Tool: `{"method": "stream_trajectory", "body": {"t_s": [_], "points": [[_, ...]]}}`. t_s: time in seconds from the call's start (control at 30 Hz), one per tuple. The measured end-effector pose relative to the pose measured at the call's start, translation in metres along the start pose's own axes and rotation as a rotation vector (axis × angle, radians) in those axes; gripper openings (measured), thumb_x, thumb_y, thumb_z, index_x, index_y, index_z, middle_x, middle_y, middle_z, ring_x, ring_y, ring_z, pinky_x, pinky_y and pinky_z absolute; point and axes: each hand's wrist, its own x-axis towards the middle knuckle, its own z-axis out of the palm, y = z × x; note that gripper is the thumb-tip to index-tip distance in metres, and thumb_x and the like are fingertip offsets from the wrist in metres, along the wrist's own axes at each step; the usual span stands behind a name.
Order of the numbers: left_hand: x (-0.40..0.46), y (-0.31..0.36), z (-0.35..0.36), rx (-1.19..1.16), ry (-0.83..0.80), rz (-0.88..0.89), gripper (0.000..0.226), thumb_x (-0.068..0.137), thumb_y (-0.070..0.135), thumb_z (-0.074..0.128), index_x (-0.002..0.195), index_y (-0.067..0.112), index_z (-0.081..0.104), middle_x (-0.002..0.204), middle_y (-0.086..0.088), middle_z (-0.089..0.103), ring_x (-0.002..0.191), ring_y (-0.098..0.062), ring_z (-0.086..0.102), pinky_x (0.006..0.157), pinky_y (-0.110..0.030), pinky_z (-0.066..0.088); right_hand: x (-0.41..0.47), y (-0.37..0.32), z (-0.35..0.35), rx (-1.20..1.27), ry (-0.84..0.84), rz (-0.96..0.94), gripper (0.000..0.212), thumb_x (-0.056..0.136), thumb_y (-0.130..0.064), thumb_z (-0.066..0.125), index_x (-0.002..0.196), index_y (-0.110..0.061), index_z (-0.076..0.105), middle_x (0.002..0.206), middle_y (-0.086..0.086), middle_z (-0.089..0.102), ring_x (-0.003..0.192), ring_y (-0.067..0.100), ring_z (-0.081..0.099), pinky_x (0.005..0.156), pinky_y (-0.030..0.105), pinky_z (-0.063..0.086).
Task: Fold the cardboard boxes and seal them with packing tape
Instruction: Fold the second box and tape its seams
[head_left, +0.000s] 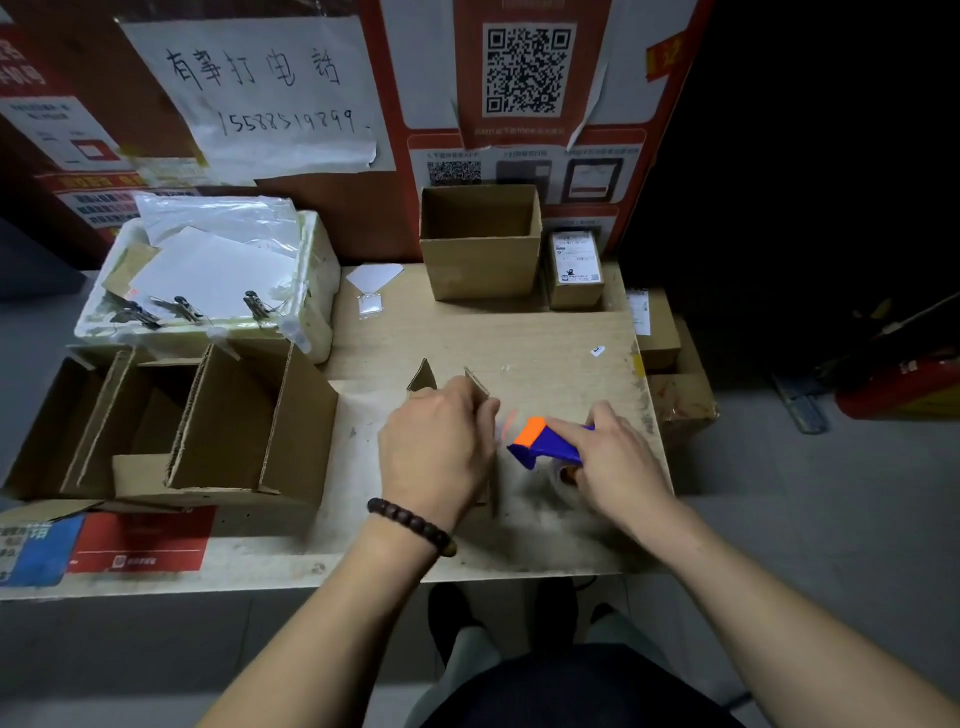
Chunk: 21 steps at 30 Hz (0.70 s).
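A small cardboard box (423, 376) stands on the wooden table (545, 338), mostly hidden under my left hand (439, 449). That hand lies over its top and holds it down, fingers curled round the far right edge; two flap tips stick up beyond my knuckles. My right hand (618, 460) grips a blue and orange tape dispenser (545, 441) with a clear tape roll. The dispenser's orange front end points at the box's right side, very close to it.
Several open cardboard boxes (249, 426) stand at the table's left. A white foam box (311, 280) with papers and clips sits behind them. A taller open box (480, 241) and a small labelled parcel (575, 270) stand at the back. More parcels (675, 395) lie beyond the table's right edge.
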Motion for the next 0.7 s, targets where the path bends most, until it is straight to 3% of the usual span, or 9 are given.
{"method": "stream_trajectory", "body": {"t_s": [0.13, 0.23, 0.33, 0.37, 0.43, 0.53, 0.6, 0.63, 0.7], "points": [[0.008, -0.013, -0.011, -0.267, -0.09, -0.099, 0.024, 0.094, 0.044, 0.066, 0.082, 0.024, 0.071, 0.075, 0.014, 0.075, 0.081, -0.007, 0.069, 0.076, -0.033, 0.055, 0.01, 0.021, 0.044, 0.445, -0.261, 0.276, 0.064, 0.091, -0.012, 0.071, 0.146, -0.038, 0.054, 0.117, -0.001, 0.039, 0.099, 0.013, 0.05, 0.087, 0.02, 0.042], [0.005, -0.011, -0.022, -0.405, -0.13, -0.116, 0.02, 0.093, 0.038, 0.071, 0.079, 0.023, 0.073, 0.072, 0.019, 0.075, 0.076, 0.005, 0.067, 0.075, -0.026, 0.052, 0.008, 0.032, 0.067, 0.469, -0.227, 0.346, 0.06, 0.086, -0.009, 0.07, 0.141, -0.03, 0.061, 0.114, 0.005, 0.048, 0.104, 0.023, 0.056, 0.084, 0.018, 0.035], [0.002, -0.015, -0.027, -0.475, -0.166, -0.114, 0.019, 0.093, 0.035, 0.073, 0.078, 0.023, 0.074, 0.071, 0.019, 0.075, 0.076, 0.004, 0.069, 0.079, -0.026, 0.054, 0.011, 0.029, 0.063, 0.323, -0.204, 0.345, 0.052, 0.089, -0.026, 0.07, 0.14, -0.03, 0.059, 0.127, 0.005, 0.054, 0.126, 0.028, 0.047, 0.095, 0.027, 0.037], [0.001, -0.016, -0.028, -0.483, -0.179, -0.109, 0.019, 0.093, 0.035, 0.073, 0.078, 0.023, 0.074, 0.071, 0.019, 0.075, 0.076, 0.004, 0.069, 0.079, -0.025, 0.054, 0.013, 0.022, 0.05, 0.396, -0.139, 0.322, 0.049, 0.093, -0.033, 0.068, 0.141, -0.031, 0.058, 0.134, 0.002, 0.053, 0.132, 0.025, 0.043, 0.103, 0.03, 0.036], [0.001, -0.018, -0.03, -0.507, -0.194, -0.109, 0.018, 0.093, 0.033, 0.074, 0.079, 0.021, 0.074, 0.071, 0.016, 0.075, 0.074, 0.003, 0.069, 0.075, -0.021, 0.053, 0.015, -0.002, 0.01, 0.793, 0.037, 0.168, 0.032, 0.101, -0.037, 0.059, 0.132, -0.032, 0.061, 0.138, -0.009, 0.054, 0.137, 0.012, 0.043, 0.111, 0.028, 0.036], [0.001, -0.025, -0.03, -0.596, -0.202, -0.143, 0.015, 0.094, 0.027, 0.074, 0.084, 0.016, 0.076, 0.072, 0.009, 0.077, 0.071, 0.001, 0.071, 0.068, -0.011, 0.051, 0.01, -0.044, -0.049, 1.187, -0.069, -0.186, 0.04, 0.1, -0.043, 0.054, 0.126, -0.015, 0.067, 0.139, -0.006, 0.06, 0.137, 0.004, 0.049, 0.112, 0.018, 0.038], [-0.001, -0.031, -0.028, -0.657, -0.207, -0.16, 0.015, 0.095, 0.025, 0.073, 0.086, 0.013, 0.076, 0.073, 0.006, 0.077, 0.069, 0.001, 0.071, 0.064, -0.007, 0.048, 0.009, -0.06, -0.054, 1.177, -0.196, -0.228, 0.041, 0.096, -0.038, 0.062, 0.118, -0.004, 0.068, 0.134, 0.0, 0.064, 0.126, 0.003, 0.058, 0.103, 0.018, 0.046], [-0.001, -0.033, -0.026, -0.672, -0.205, -0.17, 0.016, 0.095, 0.025, 0.073, 0.085, 0.012, 0.076, 0.073, 0.006, 0.077, 0.068, 0.001, 0.07, 0.063, -0.007, 0.048, 0.011, -0.063, -0.051, 1.175, -0.242, -0.19, 0.036, 0.095, -0.031, 0.066, 0.113, 0.0, 0.068, 0.125, 0.001, 0.068, 0.108, -0.001, 0.065, 0.09, 0.014, 0.05], [-0.002, -0.038, -0.018, -0.677, -0.185, -0.203, 0.018, 0.095, 0.026, 0.073, 0.083, 0.012, 0.075, 0.073, 0.006, 0.077, 0.066, 0.001, 0.069, 0.061, -0.008, 0.048, 0.014, -0.062, -0.041, 1.223, -0.296, -0.092, 0.026, 0.094, -0.018, 0.071, 0.102, 0.006, 0.067, 0.096, 0.002, 0.067, 0.073, -0.005, 0.06, 0.066, 0.01, 0.045]]}}
